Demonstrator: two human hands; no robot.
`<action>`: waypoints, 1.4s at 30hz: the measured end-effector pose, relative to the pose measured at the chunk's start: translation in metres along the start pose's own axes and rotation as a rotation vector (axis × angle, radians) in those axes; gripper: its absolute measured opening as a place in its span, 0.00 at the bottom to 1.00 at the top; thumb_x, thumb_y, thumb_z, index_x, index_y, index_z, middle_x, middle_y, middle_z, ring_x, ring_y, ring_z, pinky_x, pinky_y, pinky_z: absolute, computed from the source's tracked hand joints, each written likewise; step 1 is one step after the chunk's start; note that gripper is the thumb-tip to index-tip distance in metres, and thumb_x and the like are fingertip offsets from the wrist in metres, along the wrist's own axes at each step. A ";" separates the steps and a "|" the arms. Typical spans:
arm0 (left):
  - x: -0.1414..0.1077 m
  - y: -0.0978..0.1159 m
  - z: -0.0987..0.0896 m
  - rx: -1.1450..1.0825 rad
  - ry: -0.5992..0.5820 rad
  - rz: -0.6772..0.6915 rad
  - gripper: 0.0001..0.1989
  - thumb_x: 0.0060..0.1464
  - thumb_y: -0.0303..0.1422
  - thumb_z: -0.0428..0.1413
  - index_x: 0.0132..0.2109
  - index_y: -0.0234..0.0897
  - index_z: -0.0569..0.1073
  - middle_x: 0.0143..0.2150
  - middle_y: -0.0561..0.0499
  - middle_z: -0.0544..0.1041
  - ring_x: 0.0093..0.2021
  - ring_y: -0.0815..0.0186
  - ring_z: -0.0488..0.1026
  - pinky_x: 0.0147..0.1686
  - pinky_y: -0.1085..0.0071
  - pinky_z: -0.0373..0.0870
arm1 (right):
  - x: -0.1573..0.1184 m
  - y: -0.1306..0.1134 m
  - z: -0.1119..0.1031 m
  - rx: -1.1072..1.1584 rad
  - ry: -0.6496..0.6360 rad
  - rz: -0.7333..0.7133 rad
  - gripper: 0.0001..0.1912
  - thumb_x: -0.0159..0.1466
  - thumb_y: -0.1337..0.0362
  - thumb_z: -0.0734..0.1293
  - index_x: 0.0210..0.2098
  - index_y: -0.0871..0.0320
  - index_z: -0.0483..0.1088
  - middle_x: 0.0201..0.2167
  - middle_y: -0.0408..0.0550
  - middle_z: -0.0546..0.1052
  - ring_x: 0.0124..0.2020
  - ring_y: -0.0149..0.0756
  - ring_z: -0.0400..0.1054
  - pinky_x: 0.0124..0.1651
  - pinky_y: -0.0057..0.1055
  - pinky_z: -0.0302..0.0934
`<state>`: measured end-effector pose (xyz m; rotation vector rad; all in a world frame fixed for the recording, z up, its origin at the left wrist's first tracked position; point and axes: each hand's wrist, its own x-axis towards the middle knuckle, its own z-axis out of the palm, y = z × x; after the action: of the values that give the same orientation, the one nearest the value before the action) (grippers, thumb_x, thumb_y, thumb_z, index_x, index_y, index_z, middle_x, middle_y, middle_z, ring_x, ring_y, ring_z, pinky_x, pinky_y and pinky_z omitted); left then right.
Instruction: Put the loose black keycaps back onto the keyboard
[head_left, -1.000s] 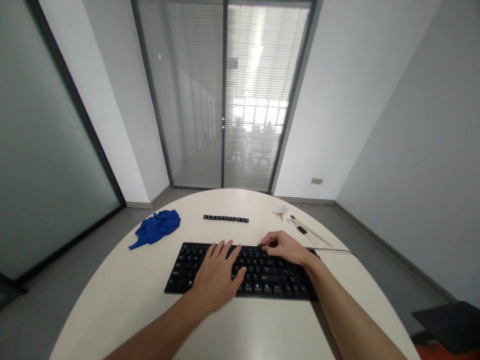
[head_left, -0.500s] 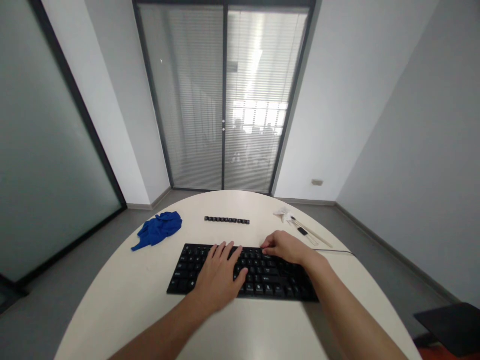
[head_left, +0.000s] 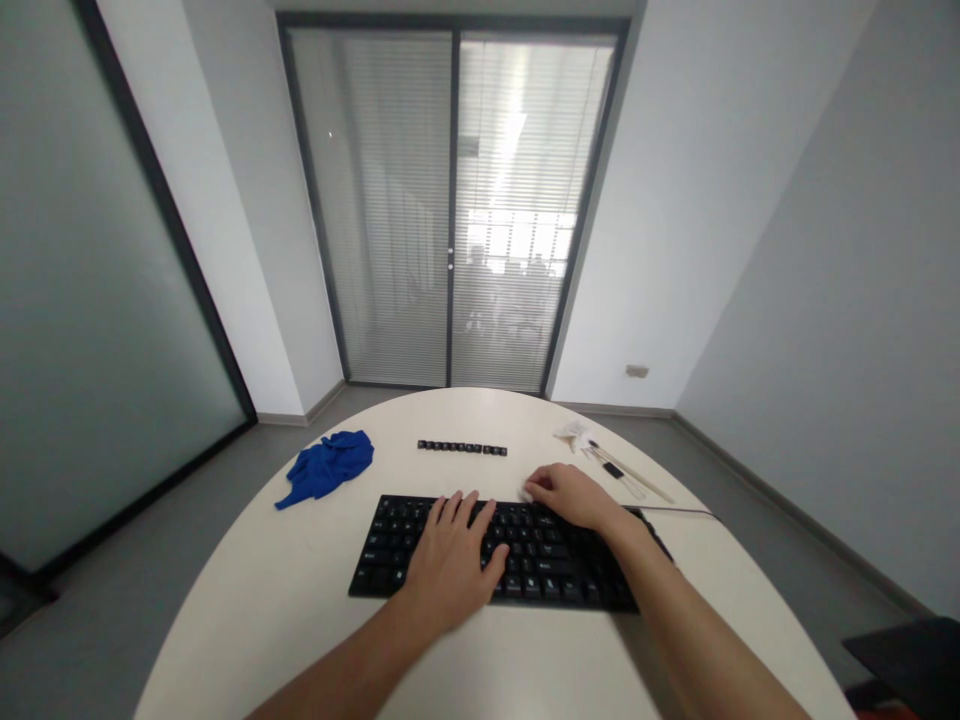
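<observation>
A black keyboard (head_left: 529, 575) lies on the round table in front of me. My left hand (head_left: 454, 560) rests palm down across its left-middle keys, with the fingers spread. Over the upper right part of the keyboard, my right hand (head_left: 566, 495) has its thumb and fingers pinched together at the back edge. A small whitish bit shows at those fingertips, too small to name. Beyond the keyboard, a row of loose black keycaps (head_left: 461, 447) lies on the table.
A crumpled blue cloth (head_left: 328, 466) lies at the left. On the right are a crumpled white tissue (head_left: 573, 434), a thin stick-like brush (head_left: 637, 472) and a wire tool with a black handle (head_left: 613, 469). The keyboard's cable (head_left: 682, 510) runs right over the white tabletop (head_left: 315, 620).
The whole view has shifted slightly, so everything sits a little lower and further right. My right fingertips now show a small whitish bit; my left hand stays on the keys.
</observation>
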<state>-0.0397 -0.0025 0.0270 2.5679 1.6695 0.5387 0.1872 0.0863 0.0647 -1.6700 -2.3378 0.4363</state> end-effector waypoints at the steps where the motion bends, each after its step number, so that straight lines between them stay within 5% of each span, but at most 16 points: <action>1: 0.000 0.000 -0.001 0.000 0.000 -0.001 0.27 0.66 0.45 0.46 0.67 0.40 0.65 0.68 0.44 0.65 0.68 0.49 0.59 0.68 0.48 0.51 | 0.006 -0.001 0.003 -0.013 0.011 0.015 0.14 0.65 0.59 0.64 0.41 0.58 0.79 0.39 0.51 0.83 0.41 0.42 0.76 0.44 0.32 0.63; 6: -0.001 0.001 -0.002 0.001 0.003 -0.002 0.27 0.66 0.45 0.46 0.67 0.40 0.64 0.68 0.43 0.65 0.68 0.50 0.59 0.68 0.49 0.50 | 0.041 -0.004 0.016 -0.102 0.040 0.105 0.25 0.62 0.60 0.68 0.59 0.59 0.69 0.48 0.54 0.80 0.49 0.45 0.73 0.50 0.34 0.62; 12: -0.002 0.000 0.000 -0.012 0.003 -0.010 0.27 0.66 0.46 0.46 0.67 0.41 0.64 0.68 0.43 0.65 0.68 0.49 0.59 0.68 0.48 0.50 | 0.066 -0.006 0.028 -0.199 0.074 0.124 0.34 0.63 0.60 0.68 0.67 0.53 0.58 0.51 0.56 0.77 0.51 0.46 0.71 0.51 0.36 0.60; 19: -0.001 0.000 -0.001 -0.024 0.004 -0.011 0.28 0.66 0.46 0.46 0.67 0.41 0.64 0.68 0.44 0.64 0.68 0.50 0.58 0.68 0.48 0.49 | 0.068 -0.012 0.034 -0.239 0.111 0.150 0.15 0.67 0.61 0.64 0.53 0.51 0.71 0.47 0.55 0.78 0.48 0.47 0.72 0.47 0.37 0.60; 29: -0.001 0.000 -0.001 -0.016 0.009 -0.007 0.27 0.66 0.46 0.45 0.67 0.41 0.65 0.68 0.43 0.65 0.68 0.51 0.59 0.68 0.49 0.50 | 0.041 -0.001 0.022 0.010 0.079 0.090 0.10 0.61 0.66 0.67 0.41 0.60 0.77 0.39 0.55 0.81 0.42 0.43 0.74 0.45 0.34 0.62; 34: 0.000 0.000 -0.001 -0.013 0.007 -0.006 0.27 0.66 0.45 0.46 0.67 0.40 0.65 0.68 0.43 0.65 0.68 0.50 0.59 0.68 0.48 0.50 | 0.009 0.011 0.014 0.264 0.024 -0.032 0.16 0.66 0.55 0.65 0.44 0.61 0.75 0.36 0.49 0.81 0.36 0.37 0.74 0.39 0.29 0.65; 38: 0.000 0.001 -0.001 -0.004 -0.010 -0.015 0.27 0.66 0.45 0.46 0.67 0.40 0.65 0.69 0.43 0.64 0.68 0.49 0.59 0.68 0.47 0.51 | -0.005 0.019 0.012 0.577 -0.049 -0.069 0.21 0.59 0.50 0.70 0.40 0.63 0.76 0.32 0.49 0.81 0.34 0.38 0.73 0.40 0.32 0.64; 42: 0.000 0.002 -0.002 0.004 -0.023 -0.015 0.27 0.66 0.45 0.46 0.67 0.40 0.65 0.68 0.43 0.64 0.68 0.49 0.59 0.68 0.48 0.51 | -0.005 0.023 0.010 0.639 -0.151 -0.064 0.23 0.56 0.49 0.73 0.39 0.62 0.77 0.31 0.49 0.81 0.34 0.39 0.73 0.40 0.34 0.63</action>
<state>-0.0386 -0.0038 0.0297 2.5523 1.6830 0.5041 0.2052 0.0872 0.0469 -1.2809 -2.0176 1.1808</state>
